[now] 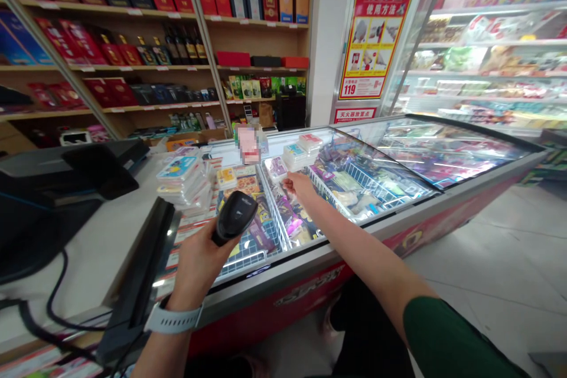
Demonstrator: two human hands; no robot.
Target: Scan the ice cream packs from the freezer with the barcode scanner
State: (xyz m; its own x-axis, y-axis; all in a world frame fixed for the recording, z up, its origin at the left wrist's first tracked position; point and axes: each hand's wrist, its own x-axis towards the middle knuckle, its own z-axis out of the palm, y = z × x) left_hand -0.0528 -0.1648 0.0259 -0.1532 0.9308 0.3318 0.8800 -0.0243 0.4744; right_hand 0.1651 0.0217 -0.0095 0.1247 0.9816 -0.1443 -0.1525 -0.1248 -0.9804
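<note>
My left hand (199,257) is wrapped round a black handheld barcode scanner (237,214), held above the left part of the glass-topped freezer. My right hand (301,186) reaches over the freezer glass with its fingers curled in, and I see nothing between them. Just beyond its fingertips lies a flat clear pack with a purple label (276,168); whether they touch is hard to tell. Behind it is a stack of white packs with blue labels (296,155). A pack with a yellow label (226,177) lies beyond the scanner, and a taller stack of clear packs (183,180) stands to its left.
The chest freezer (376,221) holds wire baskets of bagged goods under its glass. On the left, a counter (88,230) carries a dark device (100,171) and black cables (55,301). Shelves of boxes and bottles (186,44) line the back; a lit display fridge (496,47) stands right.
</note>
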